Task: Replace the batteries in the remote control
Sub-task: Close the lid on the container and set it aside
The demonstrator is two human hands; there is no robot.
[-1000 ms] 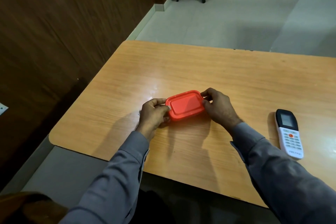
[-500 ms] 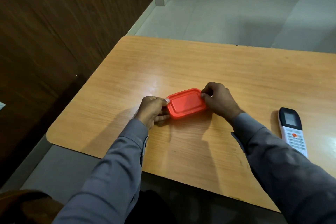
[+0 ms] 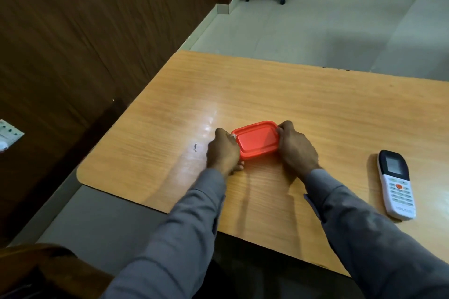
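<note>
Remote control (image 3: 396, 183), white with a dark screen end and an orange button, lies face up on the wooden table (image 3: 303, 94), well apart to the right of both hands and touched by neither. Near the table's middle sits a small red lidded box (image 3: 257, 139). The left hand (image 3: 223, 150) grips its left end, fingers curled round the edge, and the right hand (image 3: 297, 147) grips its right end the same way, thumb at the lid's rim. Grey sleeves (image 3: 194, 221) cover both forearms. Whether the lid is lifted cannot be told.
</note>
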